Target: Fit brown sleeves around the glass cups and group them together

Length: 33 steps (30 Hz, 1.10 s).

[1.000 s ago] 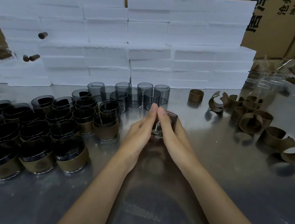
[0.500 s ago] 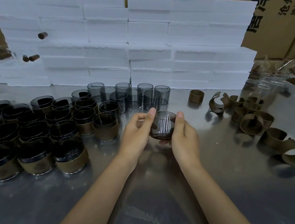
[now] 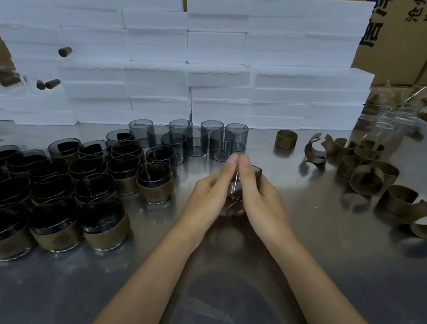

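Item in hand: one smoked glass cup (image 3: pixel 248 180), bare of any sleeve as far as can be seen, being held just above the worktop (image 3: pixel 300 275) between both hands
Left hand (image 3: pixel 208 195): fingers curling round the cup's left wall, forefinger stretching up past the rim
Right hand (image 3: pixel 259 200): fingers curling round the right wall, its forefinger tip touching the left one over the cup's mouth; most of the glass is being hidden by the two hands
Cup axis: standing roughly upright, mouth up, tilting slightly away from the person

Loose brown sleeves (image 3: pixel 367 179): lying in a scatter to the right of the cup, well apart from it, several sprung open into C-shapes; the right hand is sitting nearer to them, so by judgement the right hand is the one to reach out while the left is keeping the cup

Sleeved cups (image 3: pixel 60 192): standing grouped to the left; nearest one (image 3: pixel 154 181) is lying just left of the left hand, marking the side where the finished cup is likely going

Unsleeved cups (image 3: pixel 204 139): standing in a cluster just beyond the hands, in front of the white foam blocks (image 3: pixel 165 69)
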### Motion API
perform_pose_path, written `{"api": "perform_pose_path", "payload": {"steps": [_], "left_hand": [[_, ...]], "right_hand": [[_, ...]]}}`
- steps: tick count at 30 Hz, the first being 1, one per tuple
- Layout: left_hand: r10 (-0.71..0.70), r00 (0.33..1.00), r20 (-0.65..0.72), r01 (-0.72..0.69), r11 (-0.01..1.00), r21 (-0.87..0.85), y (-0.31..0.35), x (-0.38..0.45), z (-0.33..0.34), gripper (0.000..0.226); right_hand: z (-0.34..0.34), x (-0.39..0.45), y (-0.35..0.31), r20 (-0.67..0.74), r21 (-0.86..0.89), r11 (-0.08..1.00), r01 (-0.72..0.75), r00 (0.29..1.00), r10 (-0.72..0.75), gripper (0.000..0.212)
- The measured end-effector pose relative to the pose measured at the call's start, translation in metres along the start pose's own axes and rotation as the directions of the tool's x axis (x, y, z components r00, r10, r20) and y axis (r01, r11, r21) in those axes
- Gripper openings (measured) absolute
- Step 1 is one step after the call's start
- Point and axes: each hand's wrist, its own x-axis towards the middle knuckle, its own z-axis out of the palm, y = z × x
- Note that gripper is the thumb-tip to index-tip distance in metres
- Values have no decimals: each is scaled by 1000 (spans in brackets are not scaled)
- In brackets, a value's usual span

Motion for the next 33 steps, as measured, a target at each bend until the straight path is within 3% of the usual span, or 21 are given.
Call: {"api": "perform_pose_path", "payload": {"steps": [3,5,10,12,15,19,22,25,27,30,33], "left_hand": [[7,999,-41,-7,1000,9,-1,0,1,64],[-2,994,-111,0,1000,-14,-1,1,0,71],[-42,963,-266,21,997,-79,-4,10,-6,45],[-73,964,-255,36,989,-147,-3,10,-8,37],[-88,979,-182,45,973,-228,-2,9,-11,29],[-73,993,-94,52,977,-209,-1,7,-13,33],[-47,999,0,47,984,-171,-3,4,-15,38],[-40,998,41,44,994,-99,-3,2,-14,51],[-33,999,34,37,994,-107,-3,3,-15,51],[-9,1000,20,12,991,-133,-4,4,-16,55],[-22,1000,-16,19,982,-189,-2,2,-13,58]], "right_hand": [[2,-1,1,-40,-59,998,33,999,-35,88],[1,2,3,-77,-92,994,63,995,-70,82],[-2,8,9,-185,-167,969,184,959,-214,53],[-2,9,10,-194,-64,979,193,960,-202,45],[-3,9,7,-127,104,993,47,991,-34,42],[-9,12,4,34,193,969,-157,988,153,65],[-13,15,2,112,201,961,-192,979,172,76],[-14,17,3,116,210,955,-210,975,189,74],[-14,15,3,179,317,915,-248,963,199,65],[-17,11,-1,311,579,745,-332,934,175,58],[-17,8,-3,343,582,737,-343,926,161,51]]}}
